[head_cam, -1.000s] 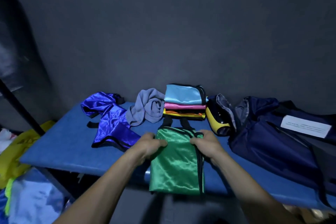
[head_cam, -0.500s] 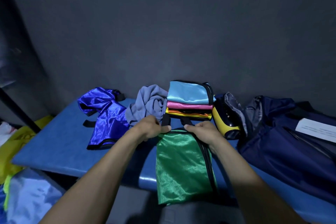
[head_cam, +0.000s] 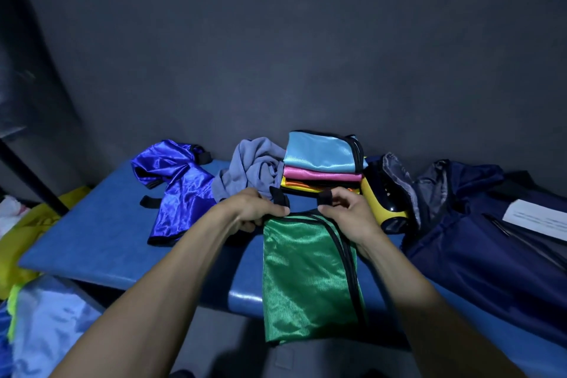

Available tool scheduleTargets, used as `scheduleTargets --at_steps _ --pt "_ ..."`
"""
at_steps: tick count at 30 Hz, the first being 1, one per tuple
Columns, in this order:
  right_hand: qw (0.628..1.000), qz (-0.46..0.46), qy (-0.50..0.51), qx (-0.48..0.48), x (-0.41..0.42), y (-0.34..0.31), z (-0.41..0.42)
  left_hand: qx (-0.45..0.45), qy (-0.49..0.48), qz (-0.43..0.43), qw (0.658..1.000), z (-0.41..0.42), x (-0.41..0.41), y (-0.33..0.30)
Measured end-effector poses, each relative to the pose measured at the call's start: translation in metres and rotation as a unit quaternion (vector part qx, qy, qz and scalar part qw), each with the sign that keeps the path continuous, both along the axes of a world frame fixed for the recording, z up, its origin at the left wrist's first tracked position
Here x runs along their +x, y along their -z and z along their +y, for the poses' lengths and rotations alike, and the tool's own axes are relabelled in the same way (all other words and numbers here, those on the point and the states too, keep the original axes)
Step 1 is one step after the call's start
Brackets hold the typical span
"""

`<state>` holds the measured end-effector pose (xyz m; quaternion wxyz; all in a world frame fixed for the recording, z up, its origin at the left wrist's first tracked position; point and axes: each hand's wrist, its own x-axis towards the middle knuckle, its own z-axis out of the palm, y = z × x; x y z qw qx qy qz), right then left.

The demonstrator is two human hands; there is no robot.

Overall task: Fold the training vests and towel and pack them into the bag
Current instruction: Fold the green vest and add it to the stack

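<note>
A green vest (head_cam: 310,279), folded lengthwise, lies on the blue mat (head_cam: 101,242) and hangs over its front edge. My left hand (head_cam: 254,209) pinches its top left corner by a black strap. My right hand (head_cam: 346,212) pinches the top right corner by the other strap. Behind them stands a stack of folded vests (head_cam: 322,163), light blue on top, pink and yellow below. A crumpled grey towel (head_cam: 248,169) lies left of the stack. A loose royal blue vest (head_cam: 178,187) lies further left. The navy bag (head_cam: 491,239) lies open at the right.
A yellow and black object (head_cam: 386,205) sits between the stack and the bag. A white paper (head_cam: 540,221) lies on the bag. Yellow and pale blue cloths (head_cam: 36,310) lie on the floor at the left. A dark pole (head_cam: 30,181) slants at the left. A grey wall stands behind.
Both hands slid up the green vest from its middle to its top edge and now pinch the strap corners. The view shifted slightly.
</note>
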<state>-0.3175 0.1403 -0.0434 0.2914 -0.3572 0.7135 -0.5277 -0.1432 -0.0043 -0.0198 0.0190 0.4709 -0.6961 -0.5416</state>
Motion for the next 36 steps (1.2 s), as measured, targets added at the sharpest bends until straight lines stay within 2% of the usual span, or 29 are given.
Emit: scheduleTargets --at_steps 4,7,15,19,21,24,28,33,36 --pt "1.000 0.004 -0.020 -0.023 -0.005 0.004 0.006 -0.015 0.013 -0.029 0.999 0.000 0.002 -0.001" --pt "0.997 0.062 -0.036 -0.028 -0.004 0.002 0.006 -0.040 0.019 -0.044 0.998 0.003 -0.001 -0.001" --pt "0.949 0.278 -0.141 0.038 -0.005 -0.009 0.020 -0.059 0.002 0.027 0.998 0.006 -0.002 0.007" --pt "0.919 0.345 -0.179 0.071 -0.001 -0.012 0.032 -0.042 -0.006 0.097 0.994 0.008 -0.002 0.007" --pt "0.903 0.371 -0.198 0.089 0.001 -0.012 0.037 -0.061 0.006 0.113 0.992 0.007 -0.002 0.010" --pt "0.892 0.386 -0.209 0.108 0.002 -0.013 0.042 -0.121 0.026 0.127 0.984 0.009 0.001 0.010" --pt "0.888 0.382 -0.217 0.133 0.001 -0.014 0.045 -0.244 0.090 0.126 0.957 0.018 0.014 0.002" --pt "0.920 0.322 -0.179 0.132 0.005 -0.012 0.044 -0.362 0.218 0.057 0.905 0.031 0.035 0.000" --pt "0.928 0.336 -0.117 0.110 0.008 -0.001 0.036 -0.363 0.241 0.038 0.899 0.038 0.040 -0.001"
